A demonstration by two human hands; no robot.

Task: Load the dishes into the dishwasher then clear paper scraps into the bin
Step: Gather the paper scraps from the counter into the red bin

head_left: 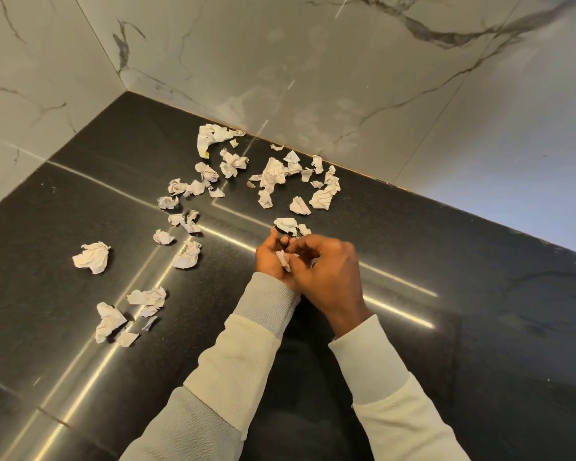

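Note:
Several crumpled paper scraps lie scattered over the black countertop, from the back corner down to the left front. My left hand is cupped palm up and holds a small wad of scraps. My right hand is right beside it, its fingers curled over the wad and pressing paper into the left palm. Two more scraps lie just beyond my fingertips. No dishes, dishwasher or bin are in view.
Marble-patterned walls meet in a corner behind the counter. A single larger scrap lies apart at the left, and a small cluster of scraps sits near the left front.

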